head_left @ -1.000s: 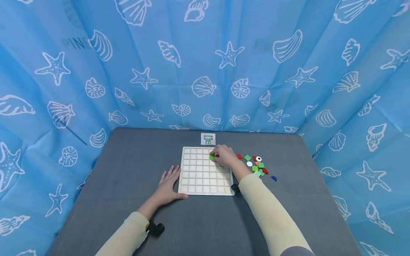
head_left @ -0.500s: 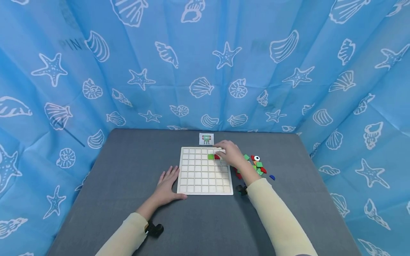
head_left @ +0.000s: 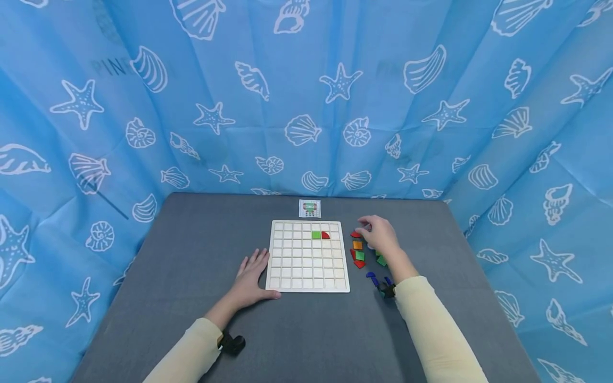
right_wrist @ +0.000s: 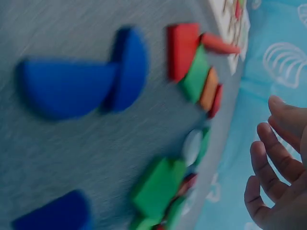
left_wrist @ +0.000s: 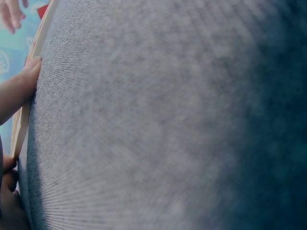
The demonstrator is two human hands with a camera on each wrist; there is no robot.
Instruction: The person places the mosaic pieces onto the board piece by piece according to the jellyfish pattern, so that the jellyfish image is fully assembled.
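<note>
A pale wooden grid board point(head_left: 306, 266) lies flat on the table. In its upper part sit a green square point(head_left: 316, 234) and, beside it, a red quarter-circle point(head_left: 325, 235). My left hand point(head_left: 251, 276) rests at the board's left side, fingers spread, thumb at the lower left corner. Past the board's right edge, my right hand point(head_left: 380, 234) hovers above loose pieces. Its fingers look loosely bent and empty in the right wrist view. Nearest its fingertips is a red piece point(head_left: 355, 234); some pieces are hidden beneath the hand.
Behind the board lies a small picture card point(head_left: 309, 208). To the right are an orange square point(head_left: 357, 245), a green square point(head_left: 360, 256), red pieces and blue half-circles point(right_wrist: 69, 88). A blue shell-patterned curtain point(head_left: 340, 127) hangs beyond the grey table point(head_left: 297, 340).
My right hand has let go of the pieces on the board and moved right, over the loose pieces. The green square and red quarter-circle now show uncovered. The left hand stays put.
</note>
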